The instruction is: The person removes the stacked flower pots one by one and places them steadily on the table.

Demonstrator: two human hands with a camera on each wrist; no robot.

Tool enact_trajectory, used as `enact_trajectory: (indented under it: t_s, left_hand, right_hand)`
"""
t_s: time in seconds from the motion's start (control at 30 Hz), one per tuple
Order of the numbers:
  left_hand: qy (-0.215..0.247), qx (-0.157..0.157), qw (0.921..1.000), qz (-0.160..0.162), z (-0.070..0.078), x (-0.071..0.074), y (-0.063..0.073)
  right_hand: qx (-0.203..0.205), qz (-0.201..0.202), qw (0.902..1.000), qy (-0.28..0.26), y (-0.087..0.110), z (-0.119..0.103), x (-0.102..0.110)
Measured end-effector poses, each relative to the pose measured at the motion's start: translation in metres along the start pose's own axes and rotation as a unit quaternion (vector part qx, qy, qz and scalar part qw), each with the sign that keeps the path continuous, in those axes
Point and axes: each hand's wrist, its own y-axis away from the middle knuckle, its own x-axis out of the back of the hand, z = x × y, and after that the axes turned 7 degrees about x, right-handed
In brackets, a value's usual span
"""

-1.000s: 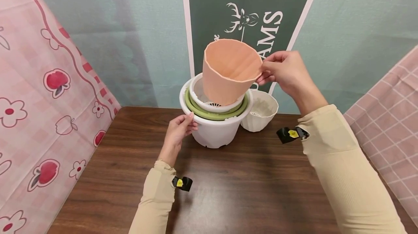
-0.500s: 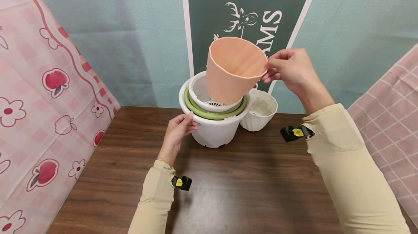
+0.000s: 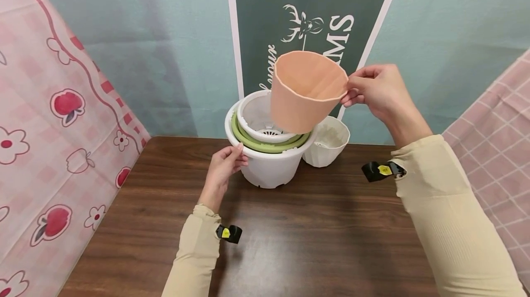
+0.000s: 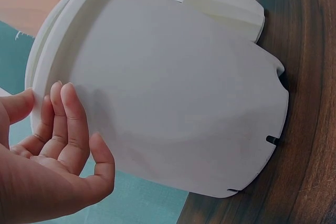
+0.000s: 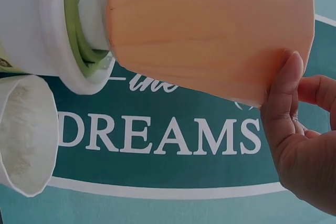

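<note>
My right hand (image 3: 378, 92) pinches the rim of a peach-orange faceted flowerpot (image 3: 298, 108), which hangs tilted above the nested pots. In the right wrist view the thumb (image 5: 283, 85) presses on the outside of the orange pot (image 5: 210, 30). Under it stands a large white flowerpot (image 3: 271, 170) with a green pot (image 3: 258, 145) and a smaller white pot (image 3: 252, 115) nested inside. Thumb and fingers of my left hand (image 3: 223, 165) pinch the large white pot's rim at its front left. The left wrist view shows that hand (image 4: 63, 156) at the rim, beside the pot's smooth wall (image 4: 168, 82).
Just right of the nested pots, a small white faceted pot (image 3: 329, 142) stands on the brown wooden table (image 3: 290, 232). Behind the table hangs a teal cloth (image 3: 186, 57) with a dark green lettered panel. Pink patterned cloths (image 3: 62, 159) rise at both sides.
The orange pot has shifted to the right with my right hand, uncovering more of the smaller white pot's inside. My left hand keeps its hold on the large pot's rim.
</note>
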Motion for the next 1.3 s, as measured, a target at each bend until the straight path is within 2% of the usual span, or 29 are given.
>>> enact_trajectory:
  t_s: [0.17, 0.47, 0.97, 1.3]
  left_hand:
    - [0.002, -0.002, 1.0, -0.003, 0.0, 0.0, 0.0]
    - [0.005, -0.003, 1.0, -0.004, -0.002, 0.001, -0.001]
    - [0.003, -0.002, 1.0, -0.004, -0.002, 0.001, -0.001]
    - [0.007, -0.002, 1.0, -0.005, -0.001, 0.001, 0.0]
  right_hand:
    - [0.001, 0.005, 0.9999, -0.012, 0.001, 0.003, 0.01]
    - [-0.02, 0.026, 0.9995, 0.004, 0.004, 0.008, 0.032]
    - [-0.033, 0.051, 0.9979, -0.021, 0.006, 0.014, 0.058]
    - [-0.056, 0.068, 0.9961, 0.004, 0.008, 0.019, 0.073]
